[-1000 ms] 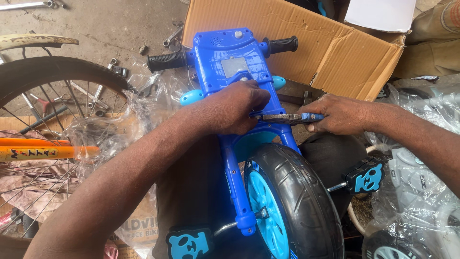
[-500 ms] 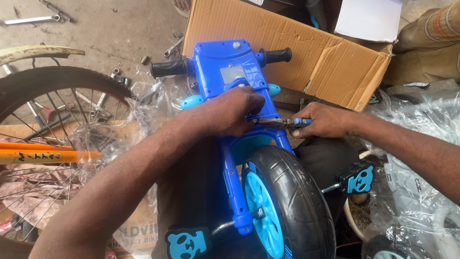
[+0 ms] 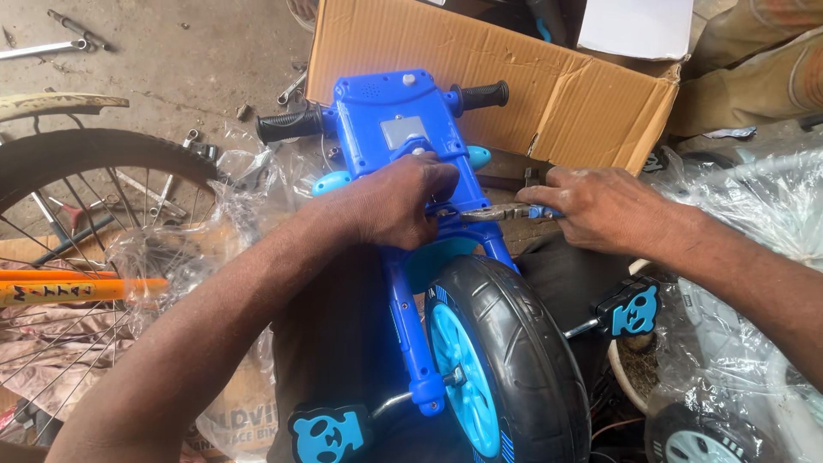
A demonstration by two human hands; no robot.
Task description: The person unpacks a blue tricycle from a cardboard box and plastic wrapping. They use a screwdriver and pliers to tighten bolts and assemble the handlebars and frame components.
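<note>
A blue toy tricycle front (image 3: 403,137) lies across my lap, with black handlebar grips, a blue fork and a black front wheel (image 3: 514,351) with a light blue hub. My left hand (image 3: 394,201) grips the fork crown just below the handlebar console. My right hand (image 3: 600,206) holds pliers (image 3: 493,213) with blue handles; their jaws reach left to the fork beside my left fingers. Blue pedals with skull faces (image 3: 630,309) stick out on both sides of the wheel.
An open cardboard box (image 3: 514,77) stands behind the handlebars. A bicycle wheel with spokes (image 3: 86,214) and an orange tube (image 3: 77,290) lie at left under clear plastic wrap. Spanners (image 3: 51,47) and small parts are scattered on the concrete floor. Plastic-wrapped wheels (image 3: 746,223) sit at right.
The view has shifted slightly. Both hands stay at the fork; the right hand with the pliers has edged a little toward the left hand.
</note>
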